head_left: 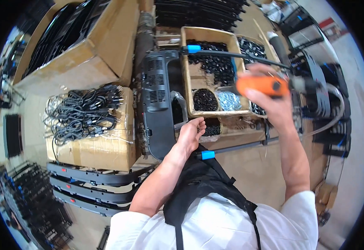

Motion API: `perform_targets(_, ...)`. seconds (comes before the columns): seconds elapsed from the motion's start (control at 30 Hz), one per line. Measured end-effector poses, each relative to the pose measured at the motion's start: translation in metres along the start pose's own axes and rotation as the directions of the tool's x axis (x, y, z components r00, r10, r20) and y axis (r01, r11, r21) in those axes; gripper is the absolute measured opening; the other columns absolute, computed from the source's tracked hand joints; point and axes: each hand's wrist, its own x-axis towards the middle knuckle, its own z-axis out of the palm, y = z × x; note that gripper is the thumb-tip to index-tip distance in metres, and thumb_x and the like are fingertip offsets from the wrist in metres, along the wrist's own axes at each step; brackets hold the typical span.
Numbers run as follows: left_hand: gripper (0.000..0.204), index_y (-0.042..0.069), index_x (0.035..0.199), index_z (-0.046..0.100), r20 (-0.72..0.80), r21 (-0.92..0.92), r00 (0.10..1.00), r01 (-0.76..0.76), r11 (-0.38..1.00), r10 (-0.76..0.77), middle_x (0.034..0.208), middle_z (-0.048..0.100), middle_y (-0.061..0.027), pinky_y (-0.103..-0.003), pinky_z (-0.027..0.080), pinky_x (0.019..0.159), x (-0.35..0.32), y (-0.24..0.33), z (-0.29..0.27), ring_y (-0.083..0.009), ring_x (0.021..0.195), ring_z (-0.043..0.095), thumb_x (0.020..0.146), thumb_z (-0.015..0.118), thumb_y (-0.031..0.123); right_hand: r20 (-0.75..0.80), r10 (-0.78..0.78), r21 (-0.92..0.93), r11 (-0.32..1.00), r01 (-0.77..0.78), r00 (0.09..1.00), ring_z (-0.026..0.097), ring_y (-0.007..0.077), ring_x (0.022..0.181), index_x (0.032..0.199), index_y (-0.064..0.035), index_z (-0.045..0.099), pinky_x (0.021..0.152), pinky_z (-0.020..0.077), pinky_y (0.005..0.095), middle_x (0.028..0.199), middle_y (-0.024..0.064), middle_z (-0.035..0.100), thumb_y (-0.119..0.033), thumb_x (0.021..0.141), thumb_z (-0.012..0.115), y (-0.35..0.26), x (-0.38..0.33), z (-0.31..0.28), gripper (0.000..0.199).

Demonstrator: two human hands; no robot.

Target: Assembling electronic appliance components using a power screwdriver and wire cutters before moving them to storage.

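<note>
My right hand (269,98) is wrapped round an orange power screwdriver (259,85), smeared by motion, above the right part of a divided bin (187,79). A thin bit seems to point left from it, and its black end is toward the right. My left hand (193,132) is closed in a pinch at the bin's near edge; whatever its fingertips hold is too small to make out. Just left of that hand lies a black plastic housing with vent slots (157,121), joined to black bars (242,146) with blue sleeves (208,155).
The bin holds small black parts (213,62) and silver screws (230,101). Left are black cables (86,110) on a carton (90,152), a larger open carton (102,50), and stacked black curved panels (90,179). A clear hose (341,104) loops at the right.
</note>
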Motion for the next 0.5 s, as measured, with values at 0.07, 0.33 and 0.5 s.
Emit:
perform_targets(0.07,0.027,0.004,0.124,0.066,0.032,0.106,0.999,0.020,0.994,-0.024,0.112,0.063,-0.0080,-0.043,0.050,0.097,0.040,-0.022,-0.016,-0.0236,0.107,0.061,0.104,0.064,0.022,-0.140,0.165,0.073,0.985,-0.156,0.976,0.068,0.0252,0.122,0.137,0.0019,0.058,0.111,0.0511,0.0420,0.124,0.0163,0.073,-0.007,0.085,0.081,-0.015,-0.073,-0.034,0.058)
perform_targets(0.33,0.061,0.005,0.159,0.041,-0.025,0.640,0.990,0.123,0.759,-0.139,0.164,0.043,-0.0204,-0.055,0.034,0.122,0.064,-0.042,0.017,-0.0419,0.150,0.042,0.109,0.050,0.037,-0.653,0.467,0.358,0.884,-0.300,0.597,0.067,0.0285,0.121,0.145,-0.0004,0.049,0.105,0.0530,0.0440,0.127,0.0191,0.070,-0.009,0.090,0.076,-0.008,-0.345,-0.111,0.062)
perform_targets(0.5,0.060,-0.001,0.118,0.071,0.379,0.921,0.923,-0.369,-0.122,0.069,0.120,0.071,-0.0294,-0.054,0.050,0.103,-0.005,-0.050,0.025,-0.0455,0.119,0.067,0.107,0.040,0.050,-0.576,0.774,0.732,0.631,-0.257,0.263,0.068,0.0250,0.115,0.132,-0.0055,0.058,0.105,0.0557,0.0441,0.125,0.0120,0.069,-0.018,0.096,0.077,0.191,-0.407,-0.078,0.042)
